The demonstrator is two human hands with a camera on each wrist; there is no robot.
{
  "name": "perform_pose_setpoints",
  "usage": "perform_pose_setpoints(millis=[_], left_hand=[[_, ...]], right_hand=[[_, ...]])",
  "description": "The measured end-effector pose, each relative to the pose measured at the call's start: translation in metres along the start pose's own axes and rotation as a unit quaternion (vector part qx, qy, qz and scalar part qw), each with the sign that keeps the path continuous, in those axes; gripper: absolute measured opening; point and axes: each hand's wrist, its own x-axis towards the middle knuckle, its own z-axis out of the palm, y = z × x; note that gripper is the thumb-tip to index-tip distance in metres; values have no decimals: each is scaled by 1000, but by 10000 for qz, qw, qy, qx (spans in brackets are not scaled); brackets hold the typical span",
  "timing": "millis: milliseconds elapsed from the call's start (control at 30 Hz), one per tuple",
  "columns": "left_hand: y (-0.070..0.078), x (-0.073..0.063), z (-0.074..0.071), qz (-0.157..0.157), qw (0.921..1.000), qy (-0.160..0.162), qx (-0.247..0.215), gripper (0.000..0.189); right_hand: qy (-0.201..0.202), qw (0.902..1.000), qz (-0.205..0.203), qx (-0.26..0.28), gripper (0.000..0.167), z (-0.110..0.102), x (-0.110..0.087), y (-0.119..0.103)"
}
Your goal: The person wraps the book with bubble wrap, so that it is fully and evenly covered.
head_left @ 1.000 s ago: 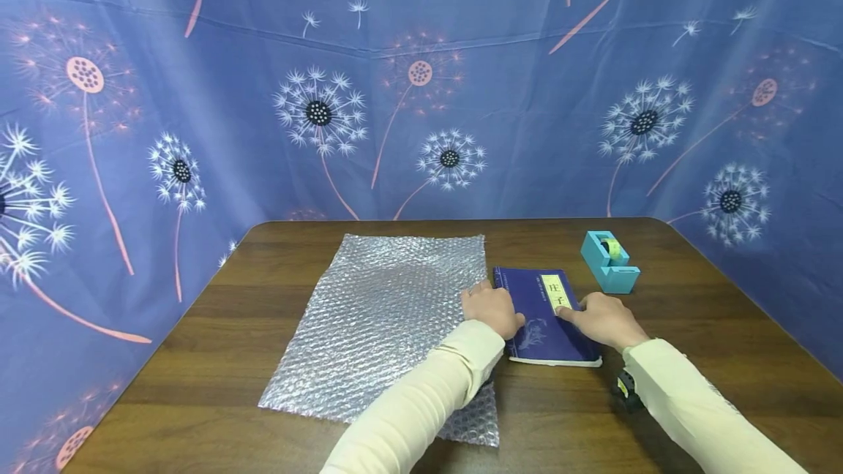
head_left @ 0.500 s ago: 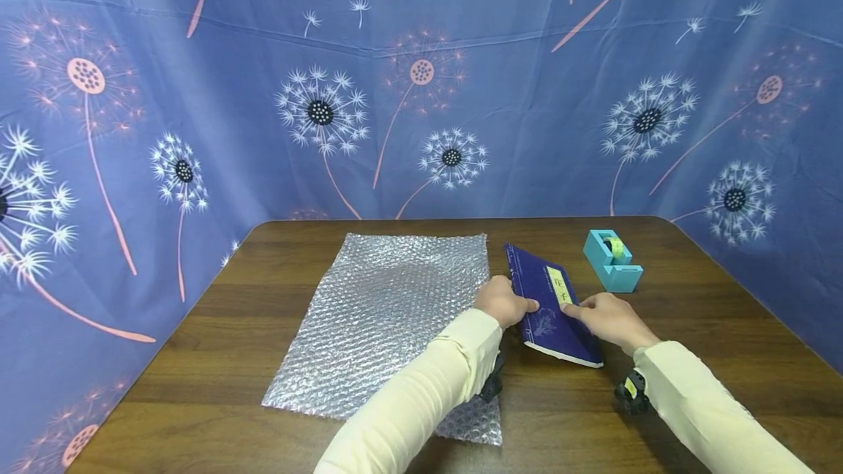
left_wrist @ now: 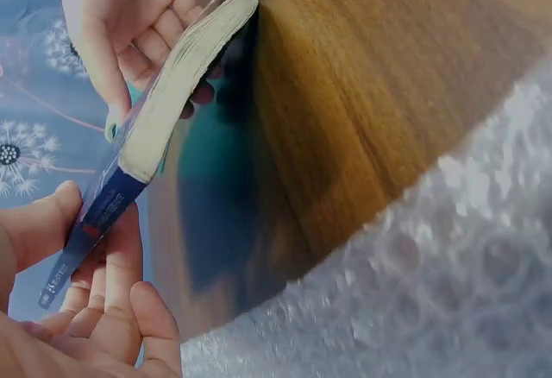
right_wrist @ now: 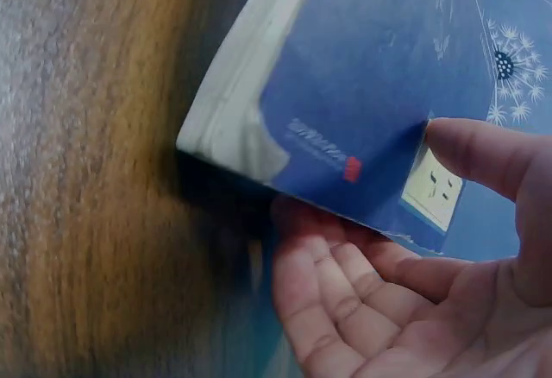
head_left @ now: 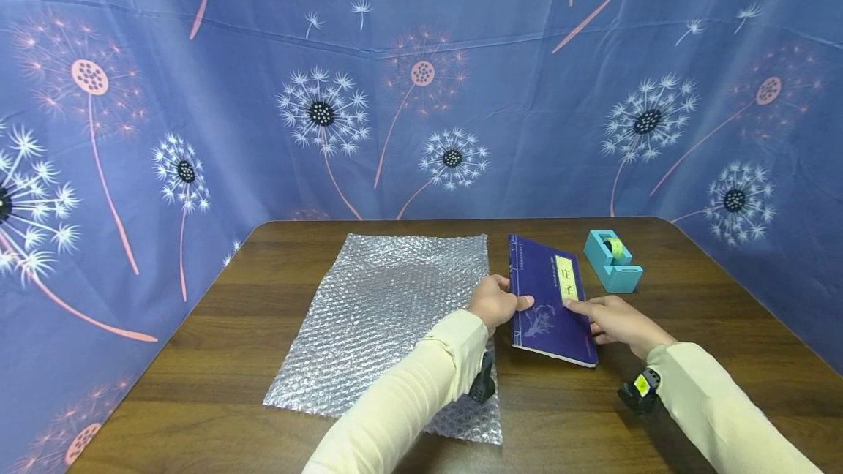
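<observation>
Between both hands is a dark blue paperback book [head_left: 546, 298] with a yellow title label, raised off the table. My left hand [head_left: 495, 301] grips its spine edge, thumb on the cover and fingers beneath, as the left wrist view shows along the spine [left_wrist: 95, 223]. On the opposite long edge my right hand [head_left: 619, 322] pinches the book, its thumb [right_wrist: 483, 154] on the label and its fingers under the back cover. The page block [left_wrist: 185, 76] shows slightly bent in the left wrist view. Just left of the book, a sheet of bubble wrap [head_left: 388, 313] lies flat.
A turquoise tape dispenser [head_left: 612, 262] with a yellow-green roll stands on the brown wooden table [head_left: 217, 357], behind the right hand. A blue curtain [head_left: 514, 93] with dandelion print hangs behind the table's far edge.
The book lay flat on the table with both hands at its edges. It has been lifted, its left side first, and both hands now hold it up. Bubble wrap and dispenser stayed put.
</observation>
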Motion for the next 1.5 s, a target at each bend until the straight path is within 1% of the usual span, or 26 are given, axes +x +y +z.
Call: perform_pose_setpoints(millis=[33, 133, 233, 267, 300, 400, 467, 567, 633, 700, 767, 867, 967, 1133, 1200, 1333, 1400, 1500], left_hand=[[-1, 1, -1, 27, 10000, -14, -52, 35], [-3, 2, -6, 166, 9999, 19, 42, 39], [-5, 3, -13, 398, 9985, 60, 382, 38], [-6, 3, -15, 488, 9970, 83, 599, 36], [-5, 3, -17, 569, 9949, 94, 825, 33], [-5, 3, -24, 832, 9854, 83, 1482, 30], [-5, 3, -28, 945, 9762, 168, 1947, 31], [-5, 3, -34, 1029, 9689, 282, 2234, 37], [-6, 3, -37, 1049, 9660, 373, 2331, 41], [-6, 3, -40, 1090, 9675, 387, 2247, 46], [-7, 3, -44, 1151, 9671, 411, 2231, 48], [-8, 4, -50, 1139, 9704, 350, 2100, 47], [-7, 4, -57, 1100, 9702, 299, 2136, 47], [-4, 3, -70, 972, 9635, 314, 2476, 54], [-4, 3, -75, 903, 9621, 305, 2553, 55], [-6, 3, -85, 878, 9589, 313, 2679, 54], [-7, 4, -89, 869, 9583, 337, 2703, 53], [-9, 4, -95, 807, 9598, 369, 2661, 51]], right_hand=[[24, 10000, -10, 36, 77, 0, 0, 0], [188, 9997, -69, 151, 72, 1, 0, -1], [386, 9988, -162, 242, 67, 2, -1, -4], [439, 9985, -174, 263, 66, 2, -1, -5], [482, 9983, -185, 273, 66, 2, -2, -7], [570, 9978, -204, 257, 64, 2, -3, -12], [618, 9976, -177, 251, 63, 3, -5, -16], [695, 9972, -185, 216, 62, 5, -6, -21], [739, 9968, -198, 210, 60, 7, -8, -25], [793, 9964, -218, 206, 58, 9, -8, -29], [854, 9959, -211, 193, 57, 11, -9, -33], [906, 9955, -184, 189, 57, 14, -9, -38], [925, 9954, -183, 193, 56, 17, -9, -42], [883, 9951, -342, 271, 51, 24, -9, -51], [877, 9949, -403, 280, 48, 27, -9, -55], [884, 9950, -414, 211, 44, 33, -6, -64], [898, 9951, -392, 148, 44, 36, -5, -68], [865, 9956, -346, 108, 42, 41, -2, -74]])
